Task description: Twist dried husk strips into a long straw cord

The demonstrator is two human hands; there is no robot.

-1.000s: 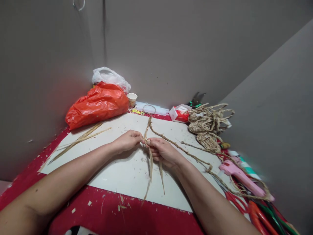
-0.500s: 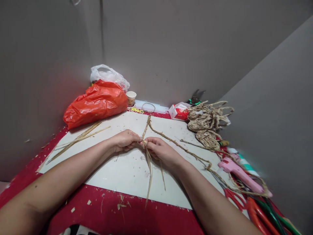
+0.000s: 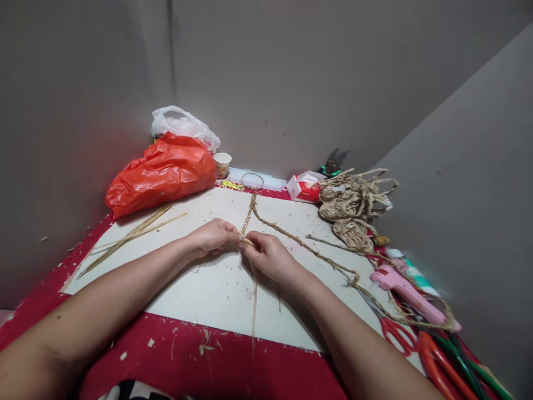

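Observation:
My left hand (image 3: 213, 236) and my right hand (image 3: 270, 256) meet over the white board (image 3: 200, 300), both pinched shut on the working end of a straw braid (image 3: 249, 214). The finished braid runs away from my fingers towards the back, then bends right as a long twisted cord (image 3: 316, 256). Loose straw strands (image 3: 254, 300) hang from my fingers towards me, one long one down the middle. My fingers hide the point where the strands cross.
A red plastic bag (image 3: 162, 172), a white bag (image 3: 183, 123) and a paper cup (image 3: 222, 164) sit at the back left. Loose straw stalks (image 3: 133, 236) lie on the left. Woven straw pieces (image 3: 353, 208), a pink glue gun (image 3: 406, 291) and red scissors (image 3: 400, 336) crowd the right side.
My right hand has rolled inward over the strands and closed tighter. The two hanging strands have drawn together, so one long strand shows. The view has tilted slightly.

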